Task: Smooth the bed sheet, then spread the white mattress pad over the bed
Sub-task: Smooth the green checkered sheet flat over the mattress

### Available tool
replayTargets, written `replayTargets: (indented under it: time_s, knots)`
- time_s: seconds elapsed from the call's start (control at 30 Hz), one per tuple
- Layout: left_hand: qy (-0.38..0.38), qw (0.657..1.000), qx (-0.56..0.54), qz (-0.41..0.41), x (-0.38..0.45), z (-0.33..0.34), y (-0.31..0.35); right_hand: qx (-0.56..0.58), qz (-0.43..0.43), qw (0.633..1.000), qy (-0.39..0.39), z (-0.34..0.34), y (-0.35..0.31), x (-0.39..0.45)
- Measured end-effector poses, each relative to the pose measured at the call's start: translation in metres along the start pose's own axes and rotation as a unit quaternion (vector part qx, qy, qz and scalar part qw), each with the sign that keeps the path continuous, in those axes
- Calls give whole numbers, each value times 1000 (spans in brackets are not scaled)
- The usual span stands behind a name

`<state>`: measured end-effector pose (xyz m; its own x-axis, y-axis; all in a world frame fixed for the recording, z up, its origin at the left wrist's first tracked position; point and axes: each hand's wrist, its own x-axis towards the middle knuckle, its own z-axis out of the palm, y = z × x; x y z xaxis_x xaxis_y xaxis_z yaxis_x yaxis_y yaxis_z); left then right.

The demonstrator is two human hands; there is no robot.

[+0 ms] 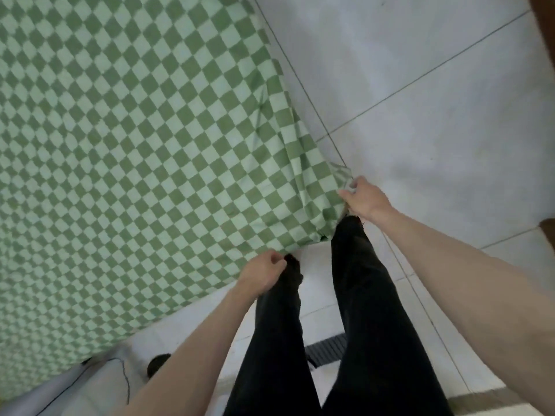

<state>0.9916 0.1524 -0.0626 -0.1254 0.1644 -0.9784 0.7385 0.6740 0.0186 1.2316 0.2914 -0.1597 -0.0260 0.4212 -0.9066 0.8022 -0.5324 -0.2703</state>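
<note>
Both hands (left (262,273), right (365,199)) grip the checked bed sheet (135,145) corner.

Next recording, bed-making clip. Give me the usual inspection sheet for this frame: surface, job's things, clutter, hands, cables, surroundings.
Surface: bed covered to its near edge; the cover lies mostly flat.
Job's things: green checkered sheet, bunched in folds at the near corner; white mattress pad: nothing seen.
Clutter: small dark object on the floor by the bed, too blurred to identify.
Hands: left hand grips the sheet's edge with curled fingers; right hand grips the gathered corner.
Cables: thin dark cable trailing on the floor at lower left.
Surroundings: pale tiled floor; dark grille in the floor between the person's legs; brown furniture edge at right.
</note>
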Motion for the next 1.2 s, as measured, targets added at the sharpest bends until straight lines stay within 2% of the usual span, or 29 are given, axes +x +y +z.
replayTargets:
  time_s: [0.1, 0.17, 0.27, 0.33, 0.37, 0.47, 0.53, 0.6, 0.67, 0.77, 0.87, 0.93, 1.0, 1.07, 1.2]
  knots:
    - [35, 998, -46, 15, 50, 1, 27, -111, -89, 989, -33, 1, -26, 55]
    - [114, 991, -68, 31, 72, -4, 40, -149, -151, 976, -46, 4, -32, 67]
    - [285, 956, -36, 53, 102, 11, 46, -115, -190, 973, -59, -4, -21, 90]
    - [342, 937, -8, 75, 108, 25, 46, -49, -164, 984, -52, -13, -1, 95]
    - [340, 937, -4, 79, 108, 30, 46, -31, -141, 988, -46, -18, 9, 97]
    - [317, 946, 17, 66, 108, 43, 43, -70, -64, 995, -33, -31, 37, 94]
    - [323, 942, 49, 74, 103, 50, 47, -27, -27, 998, -43, -36, 43, 89]
    - [323, 938, 56, 113, 99, 57, 57, 48, -24, 994, -97, -31, 32, 79]
    - [305, 939, 40, 153, 98, 65, 69, 25, -61, 989, -132, -15, 17, 68]
    - [259, 953, 12, 155, 99, 73, 85, -111, -116, 986, -56, 1, 2, 64]
    - [250, 957, -17, 147, 103, 77, 93, -179, -155, 970, -56, -3, 0, 65]
    - [253, 956, -28, 144, 105, 78, 96, -148, -140, 977, -64, -8, 7, 65]
    - [249, 958, -30, 137, 106, 81, 96, -31, -65, 996, -50, -16, 24, 65]
    - [242, 961, -28, 129, 108, 85, 93, 37, 6, 999, -1, -22, 43, 67]
    - [244, 960, 8, 140, 110, 93, 83, 11, 28, 997, 67, -17, 55, 82]
